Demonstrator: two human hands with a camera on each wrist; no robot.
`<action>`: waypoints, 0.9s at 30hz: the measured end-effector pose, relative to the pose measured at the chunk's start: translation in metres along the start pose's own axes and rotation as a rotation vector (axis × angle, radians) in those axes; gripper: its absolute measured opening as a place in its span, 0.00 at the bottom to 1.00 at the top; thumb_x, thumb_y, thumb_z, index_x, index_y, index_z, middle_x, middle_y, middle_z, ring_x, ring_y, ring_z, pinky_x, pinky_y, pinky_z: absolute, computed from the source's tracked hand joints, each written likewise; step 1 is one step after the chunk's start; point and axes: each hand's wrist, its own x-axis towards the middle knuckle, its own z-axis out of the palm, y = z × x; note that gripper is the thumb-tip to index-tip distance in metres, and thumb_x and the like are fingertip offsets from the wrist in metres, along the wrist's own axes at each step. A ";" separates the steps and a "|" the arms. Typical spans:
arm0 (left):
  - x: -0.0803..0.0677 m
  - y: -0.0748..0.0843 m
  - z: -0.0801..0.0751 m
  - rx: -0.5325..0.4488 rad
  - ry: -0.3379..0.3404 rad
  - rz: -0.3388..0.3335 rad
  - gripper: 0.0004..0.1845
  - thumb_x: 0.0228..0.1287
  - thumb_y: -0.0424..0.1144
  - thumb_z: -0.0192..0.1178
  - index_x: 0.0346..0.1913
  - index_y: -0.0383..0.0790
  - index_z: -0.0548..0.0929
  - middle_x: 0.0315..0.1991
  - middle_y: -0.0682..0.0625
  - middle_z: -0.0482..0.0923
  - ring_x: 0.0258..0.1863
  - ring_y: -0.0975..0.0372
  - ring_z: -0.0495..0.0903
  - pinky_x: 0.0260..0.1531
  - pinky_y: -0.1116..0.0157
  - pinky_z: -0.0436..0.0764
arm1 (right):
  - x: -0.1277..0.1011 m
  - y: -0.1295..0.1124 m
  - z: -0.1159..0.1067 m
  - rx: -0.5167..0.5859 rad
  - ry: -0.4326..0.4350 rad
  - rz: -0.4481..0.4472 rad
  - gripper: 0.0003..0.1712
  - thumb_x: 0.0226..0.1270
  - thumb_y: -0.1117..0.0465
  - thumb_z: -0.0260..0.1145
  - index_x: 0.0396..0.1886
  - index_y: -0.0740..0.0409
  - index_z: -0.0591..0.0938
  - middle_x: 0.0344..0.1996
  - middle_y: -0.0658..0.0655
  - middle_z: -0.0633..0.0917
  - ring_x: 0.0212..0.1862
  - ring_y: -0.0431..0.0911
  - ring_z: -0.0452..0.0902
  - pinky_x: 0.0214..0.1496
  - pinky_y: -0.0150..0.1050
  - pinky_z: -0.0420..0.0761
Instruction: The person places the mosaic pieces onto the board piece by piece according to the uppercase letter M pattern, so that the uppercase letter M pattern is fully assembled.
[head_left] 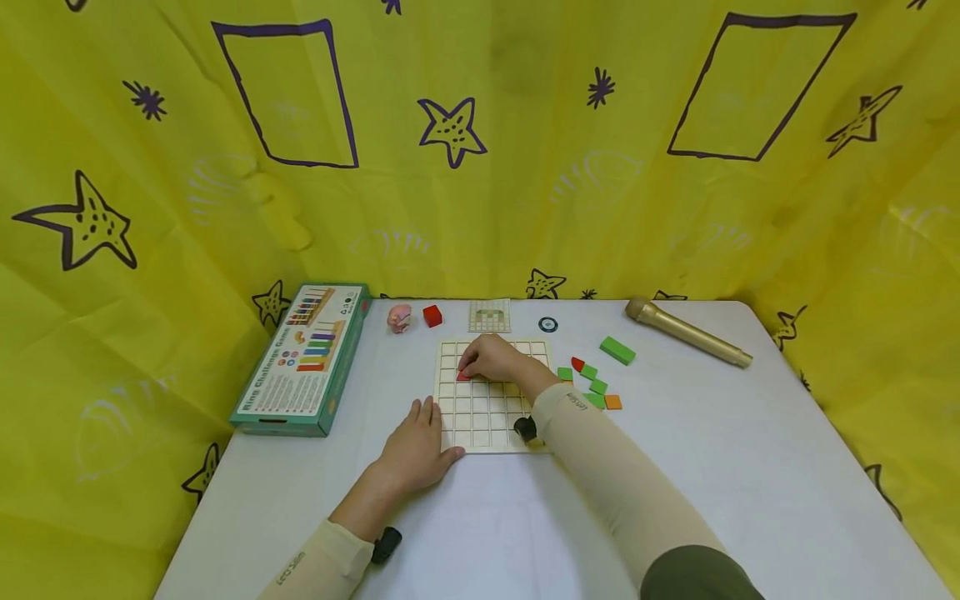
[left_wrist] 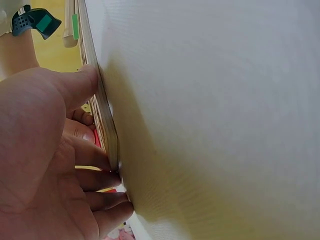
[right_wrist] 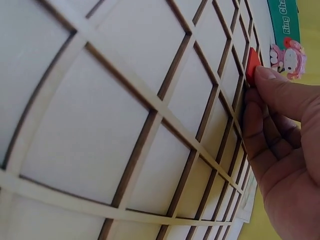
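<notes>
right hand (head_left: 491, 358): thumb and fingers pinch a red piece (right_wrist: 252, 67) at the 10 o'clock part of the grid board (head_left: 481, 421); cannot tell if seated. left hand (head_left: 415, 450): at 8 o'clock, fingers extended, unclenched, touching board edge. green pieces (head_left: 597, 387) near 3 o'clock; patterned card (head_left: 489, 317) at 12.

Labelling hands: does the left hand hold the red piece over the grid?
No, the right hand pinches that red piece; the left hand touches the grid's edge.
</notes>
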 end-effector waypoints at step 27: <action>0.002 -0.001 0.003 -0.016 -0.001 -0.020 0.49 0.69 0.60 0.59 0.73 0.20 0.60 0.75 0.29 0.56 0.75 0.38 0.53 0.71 0.49 0.62 | -0.022 -0.004 -0.035 0.047 0.056 -0.018 0.11 0.71 0.59 0.69 0.48 0.59 0.88 0.43 0.50 0.87 0.44 0.45 0.80 0.47 0.40 0.80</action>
